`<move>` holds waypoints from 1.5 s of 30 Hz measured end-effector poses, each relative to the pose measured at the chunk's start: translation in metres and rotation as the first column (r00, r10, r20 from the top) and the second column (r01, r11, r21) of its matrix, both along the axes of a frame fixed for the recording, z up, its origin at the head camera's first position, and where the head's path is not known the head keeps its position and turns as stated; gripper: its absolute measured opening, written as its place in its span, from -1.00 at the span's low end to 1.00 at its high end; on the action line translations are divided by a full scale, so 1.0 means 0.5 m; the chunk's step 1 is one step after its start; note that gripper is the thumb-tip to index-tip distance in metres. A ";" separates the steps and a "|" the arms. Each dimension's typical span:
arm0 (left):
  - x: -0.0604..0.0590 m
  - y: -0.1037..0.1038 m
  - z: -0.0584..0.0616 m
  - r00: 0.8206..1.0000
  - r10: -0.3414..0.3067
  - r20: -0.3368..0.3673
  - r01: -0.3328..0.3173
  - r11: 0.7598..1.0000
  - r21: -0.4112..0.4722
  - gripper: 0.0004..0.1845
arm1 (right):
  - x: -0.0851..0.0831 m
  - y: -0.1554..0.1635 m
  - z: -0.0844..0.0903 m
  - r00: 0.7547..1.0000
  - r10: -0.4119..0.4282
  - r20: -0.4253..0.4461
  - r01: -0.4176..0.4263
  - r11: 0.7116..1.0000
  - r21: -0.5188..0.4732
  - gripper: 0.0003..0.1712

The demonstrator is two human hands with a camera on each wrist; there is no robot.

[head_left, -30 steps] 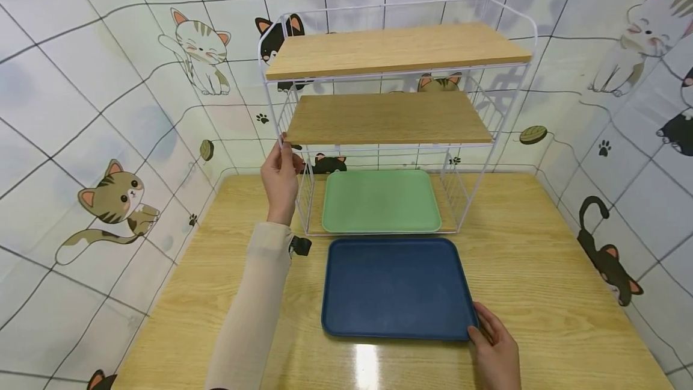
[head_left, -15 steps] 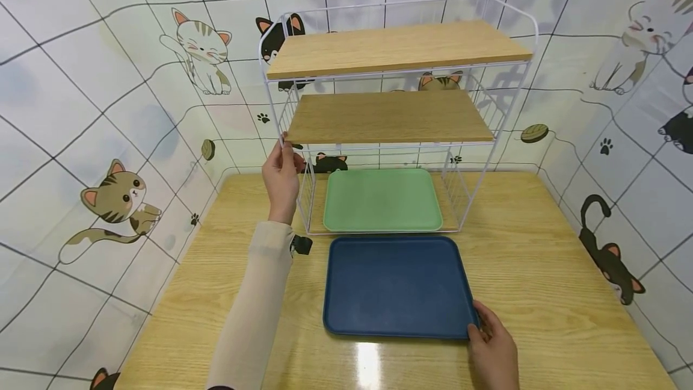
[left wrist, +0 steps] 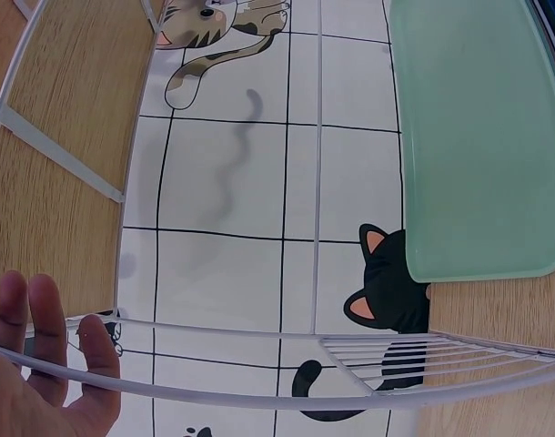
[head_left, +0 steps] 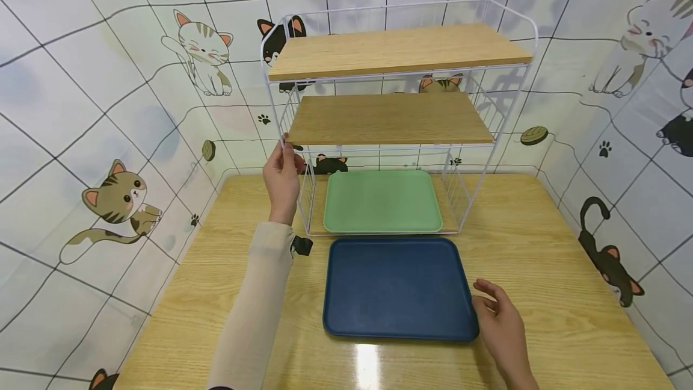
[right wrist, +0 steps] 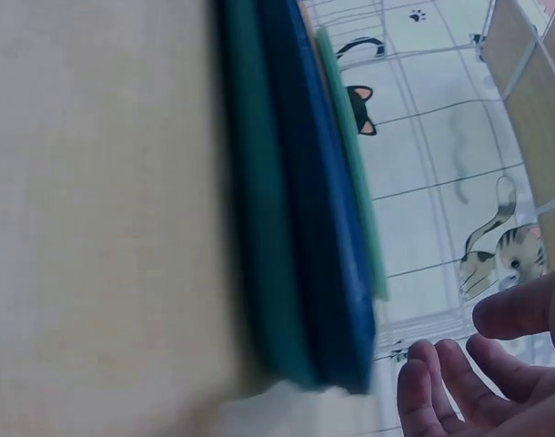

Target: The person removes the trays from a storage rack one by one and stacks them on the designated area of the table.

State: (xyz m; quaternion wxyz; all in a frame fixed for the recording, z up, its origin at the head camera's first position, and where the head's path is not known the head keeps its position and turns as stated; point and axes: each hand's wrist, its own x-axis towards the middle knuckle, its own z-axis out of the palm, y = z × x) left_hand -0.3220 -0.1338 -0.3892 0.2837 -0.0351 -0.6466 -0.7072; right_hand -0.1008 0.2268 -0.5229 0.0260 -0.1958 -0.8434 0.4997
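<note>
One blue tray (head_left: 397, 286) lay flat on the table (head_left: 547, 269), at 6 o'clock from the green tray (head_left: 382, 201). Right hand (head_left: 500, 324), gripping its near-right corner half a second before, had let go, fingers relaxed beside it at 3 o'clock. Left hand (head_left: 281, 176) still grasped the wire rack (head_left: 281, 119) post.

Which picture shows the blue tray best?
The head view: the whole blue tray lies flat on the table. The right wrist view shows only its blurred edge. The left wrist view barely shows it.
</note>
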 end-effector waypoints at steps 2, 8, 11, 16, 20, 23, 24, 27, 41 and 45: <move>0.000 0.000 0.000 1.000 0.001 -0.001 -0.001 1.000 -0.001 -0.60 | -0.013 0.001 0.013 0.999 0.027 -0.028 -0.027 1.000 0.006 -0.51; -0.002 0.000 0.000 1.000 -0.006 -0.008 0.006 1.000 0.006 -0.60 | -0.060 0.010 0.044 0.984 0.098 -0.147 -0.088 0.994 0.069 -0.50; -0.003 -0.001 -0.002 1.000 -0.007 -0.007 0.007 1.000 0.004 -0.60 | -0.087 0.018 0.059 0.978 0.123 -0.166 -0.109 0.990 0.095 -0.48; -0.004 -0.003 -0.005 1.000 -0.004 -0.008 0.004 1.000 -0.009 -0.60 | -0.129 0.030 0.078 0.969 0.174 -0.178 -0.156 0.982 0.109 -0.43; -0.004 -0.004 -0.006 1.000 -0.003 -0.007 0.003 1.000 -0.007 -0.59 | -0.162 0.041 0.087 0.962 0.222 -0.160 -0.202 0.970 0.134 -0.37; -0.003 -0.003 -0.006 1.000 0.008 -0.002 -0.008 1.000 -0.009 -0.59 | -0.187 0.046 0.093 0.959 0.242 -0.146 -0.223 0.965 0.137 -0.34; -0.003 -0.003 -0.006 1.000 0.011 0.000 -0.011 1.000 -0.011 -0.59 | -0.195 0.047 0.095 0.958 0.247 -0.143 -0.228 0.964 0.136 -0.34; -0.004 -0.003 -0.006 1.000 0.017 0.001 -0.017 1.000 -0.021 -0.59 | -0.219 0.048 0.104 0.956 0.256 -0.141 -0.240 0.963 0.123 -0.32; -0.005 -0.003 -0.007 1.000 0.011 -0.001 -0.011 1.000 -0.024 -0.60 | -0.303 0.034 0.109 0.937 0.327 -0.119 -0.314 0.942 0.119 -0.29; -0.006 -0.004 -0.005 1.000 0.001 0.006 -0.001 1.000 -0.020 -0.59 | -0.321 0.025 0.101 0.938 0.339 -0.076 -0.329 0.937 0.114 -0.27</move>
